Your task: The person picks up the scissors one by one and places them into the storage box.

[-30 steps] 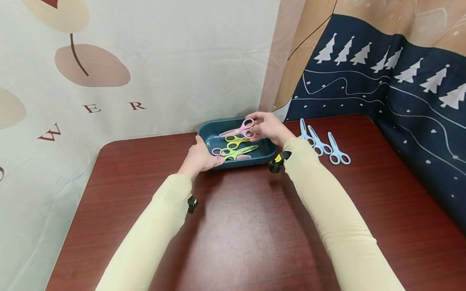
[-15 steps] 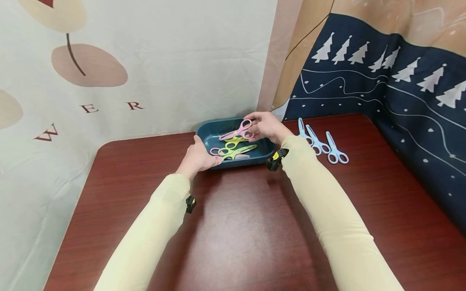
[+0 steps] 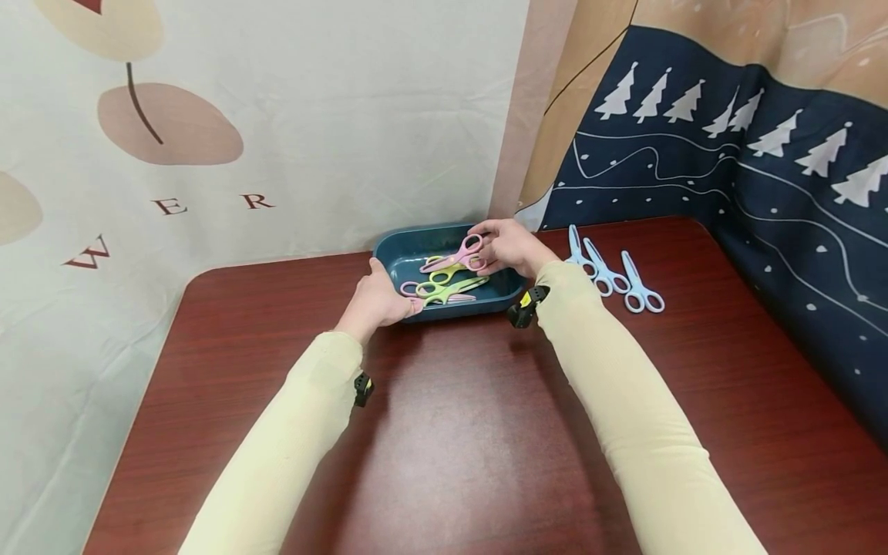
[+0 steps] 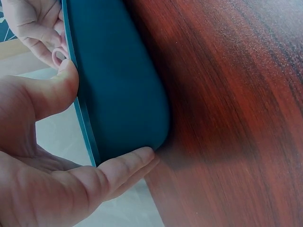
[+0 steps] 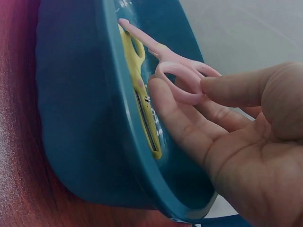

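A dark teal plastic bin stands at the back of the table. My left hand grips its left end; in the left wrist view the thumb lies over the bin's rim and the fingers run along the outer wall. Over the bin's right half, my right hand pinches pink scissors by the handle loops, blades pointing left. Right below them lie yellow-green scissors, partly covered in the head view. Nearer the front wall, green scissors lie across another pink pair.
Three light blue scissors lie on the reddish-brown table right of the bin, one partly behind the right sleeve. A pale cloth hangs behind the bin, and a navy tree-print cloth borders the right side.
Over the last half second my right hand has lowered slightly with the pink scissors, bringing them closer to the scissors in the bin. My left hand keeps its grip on the bin.
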Motion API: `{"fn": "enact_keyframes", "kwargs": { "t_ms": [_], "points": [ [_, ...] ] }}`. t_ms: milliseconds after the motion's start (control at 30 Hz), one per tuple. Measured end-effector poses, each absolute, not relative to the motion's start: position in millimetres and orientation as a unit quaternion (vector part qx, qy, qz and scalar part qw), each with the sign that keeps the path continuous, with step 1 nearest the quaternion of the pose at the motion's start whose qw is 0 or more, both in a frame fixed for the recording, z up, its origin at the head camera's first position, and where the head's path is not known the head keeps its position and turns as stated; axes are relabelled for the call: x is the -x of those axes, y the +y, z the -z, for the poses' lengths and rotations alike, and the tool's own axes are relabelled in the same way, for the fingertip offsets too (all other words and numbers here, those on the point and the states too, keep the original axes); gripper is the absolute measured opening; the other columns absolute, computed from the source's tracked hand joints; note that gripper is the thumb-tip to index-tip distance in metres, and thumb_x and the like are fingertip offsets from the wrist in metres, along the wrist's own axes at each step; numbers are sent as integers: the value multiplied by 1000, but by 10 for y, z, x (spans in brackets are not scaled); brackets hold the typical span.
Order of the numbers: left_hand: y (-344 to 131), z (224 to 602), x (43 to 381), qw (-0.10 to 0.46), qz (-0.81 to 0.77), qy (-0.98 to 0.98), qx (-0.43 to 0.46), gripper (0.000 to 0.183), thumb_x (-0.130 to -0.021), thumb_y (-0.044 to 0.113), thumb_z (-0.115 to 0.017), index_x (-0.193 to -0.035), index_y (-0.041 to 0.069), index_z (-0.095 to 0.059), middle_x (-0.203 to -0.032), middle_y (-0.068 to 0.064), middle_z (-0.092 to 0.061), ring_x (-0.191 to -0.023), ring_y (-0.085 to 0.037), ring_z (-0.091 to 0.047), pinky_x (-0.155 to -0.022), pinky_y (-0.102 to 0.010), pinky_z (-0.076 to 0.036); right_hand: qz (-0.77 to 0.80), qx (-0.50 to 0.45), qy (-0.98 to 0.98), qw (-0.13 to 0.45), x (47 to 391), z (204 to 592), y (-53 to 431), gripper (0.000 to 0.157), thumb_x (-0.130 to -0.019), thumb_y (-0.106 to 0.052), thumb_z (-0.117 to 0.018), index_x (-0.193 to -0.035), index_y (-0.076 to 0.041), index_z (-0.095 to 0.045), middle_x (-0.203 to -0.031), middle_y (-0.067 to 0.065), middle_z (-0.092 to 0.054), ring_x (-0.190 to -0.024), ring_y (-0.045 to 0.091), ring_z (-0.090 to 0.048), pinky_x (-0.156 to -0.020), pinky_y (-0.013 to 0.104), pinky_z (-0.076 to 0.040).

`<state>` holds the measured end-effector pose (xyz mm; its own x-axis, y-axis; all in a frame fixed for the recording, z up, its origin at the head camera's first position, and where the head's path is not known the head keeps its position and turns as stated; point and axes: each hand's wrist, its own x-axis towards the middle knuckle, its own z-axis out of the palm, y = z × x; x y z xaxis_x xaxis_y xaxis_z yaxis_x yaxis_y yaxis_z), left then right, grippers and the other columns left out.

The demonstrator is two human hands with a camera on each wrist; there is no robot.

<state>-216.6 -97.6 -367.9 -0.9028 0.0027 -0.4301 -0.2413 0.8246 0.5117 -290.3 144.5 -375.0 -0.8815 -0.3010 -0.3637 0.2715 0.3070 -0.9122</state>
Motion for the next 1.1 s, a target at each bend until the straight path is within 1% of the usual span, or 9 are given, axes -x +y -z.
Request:
{"fn": "enact_keyframes", "kwargs": {
  "t_ms": [67, 133, 267, 367, 500, 600, 733, 900, 1100],
  "points": [
    [-977, 3683, 2165, 212, -290, 931, 63, 122, -92, 36, -76, -160, -4, 18, -162, -35, -23, -145, -43, -35, -120, -52, -33, 586, 7, 772, 246, 2907, 3745, 1447, 52, -97, 15, -52, -146, -1, -52, -114, 21, -59, -87, 23, -67, -78, 37, -63],
    [-978, 3687, 2165, 212, -290, 931, 63, 122, -92, 37, -76, -160, -4, 18, -162, -35, -23, -146, -43, -35, -121, -51, -33, 582, 4, 774, 248, 2907, 3738, 1447, 53, -97, 16, -52, -146, -2, -52, -115, 21, -59, -88, 24, -67, -78, 36, -63],
    [-976, 3694, 2166, 211, -286, 933, 62, 122, -92, 37, -75, -159, -4, 18, -162, -35, -24, -147, -43, -34, -121, -51, -33, 575, 1, 778, 254, 2901, 3727, 1446, 57, -96, 16, -52, -150, -1, -48, -116, 21, -59, -91, 25, -68, -87, 41, -61],
    [-975, 3698, 2169, 209, -285, 934, 61, 122, -92, 37, -75, -159, -5, 18, -162, -35, -24, -147, -43, -34, -121, -51, -33, 573, -2, 777, 259, 2898, 3730, 1445, 60, -96, 17, -52, -153, 0, -45, -114, 21, -56, -90, 27, -66, -94, 47, -58],
    [-973, 3701, 2167, 207, -284, 934, 62, 122, -92, 36, -75, -160, -5, 17, -161, -35, -24, -146, -43, -35, -120, -51, -33, 576, -10, 774, 263, 2901, 3739, 1445, 60, -96, 16, -53, -153, 2, -43, -113, 20, -52, -94, 31, -65, -99, 49, -55],
    [-975, 3703, 2164, 206, -287, 933, 64, 122, -91, 36, -76, -160, -4, 17, -161, -35, -24, -145, -43, -36, -120, -51, -34, 577, -10, 772, 267, 2902, 3738, 1448, 60, -97, 14, -52, -155, 2, -41, -127, 24, -52, -110, 37, -63, -102, 49, -53],
    [-973, 3705, 2165, 207, -291, 932, 66, 122, -92, 35, -76, -160, -3, 17, -162, -34, -24, -144, -42, -36, -120, -51, -34, 575, 3, 773, 270, 2897, 3723, 1472, 59, -99, 10, -50, -156, 4, -37, -147, 29, -46, -130, 44, -55, -108, 51, -48],
    [-968, 3703, 2169, 206, -295, 931, 64, 122, -91, 34, -76, -160, -4, 17, -162, -34, -23, -146, -43, -35, -121, -51, -33, 573, 18, 776, 263, 2895, 3706, 1504, 56, -100, 8, -50, -154, 8, -37, -150, 31, -45, -134, 45, -51, -110, 52, -46],
    [-960, 3694, 2168, 203, -287, 934, 64, 123, -91, 35, -77, -160, -4, 17, -161, -35, -25, -145, -43, -36, -121, -50, -33, 565, 36, 785, 251, 2867, 3648, 1550, 54, -100, 5, -51, -153, 8, -39, -148, 31, -46, -131, 47, -53, -108, 51, -48]
  ]
}}
